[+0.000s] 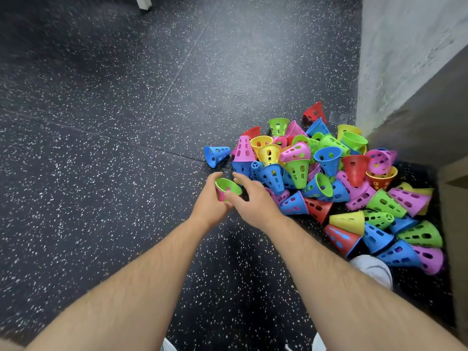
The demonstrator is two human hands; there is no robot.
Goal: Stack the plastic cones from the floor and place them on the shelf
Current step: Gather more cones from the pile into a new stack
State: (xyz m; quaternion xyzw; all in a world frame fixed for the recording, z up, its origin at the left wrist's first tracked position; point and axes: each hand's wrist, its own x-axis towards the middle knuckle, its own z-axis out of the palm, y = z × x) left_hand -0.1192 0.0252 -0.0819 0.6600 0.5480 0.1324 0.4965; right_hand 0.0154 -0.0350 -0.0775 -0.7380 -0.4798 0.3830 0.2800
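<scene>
A heap of perforated plastic cones [326,173] in blue, green, pink, yellow and red lies on the dark speckled floor at the right. My left hand [210,201] grips a small nested stack [228,190]: a green cone sits inside a pink one, wide mouth facing up. My right hand [253,198] touches the stack's right side, thumb across the front and fingers reaching over the rim. One blue cone [216,155] lies on its side just beyond my hands, apart from the heap.
A grey wall [405,51] rises at the right, with a wooden edge [455,198] at the far right. A white shoe [372,271] is beside the heap's near end. A white post [143,2] stands at the top. Speckled floor [101,148] spreads to the left.
</scene>
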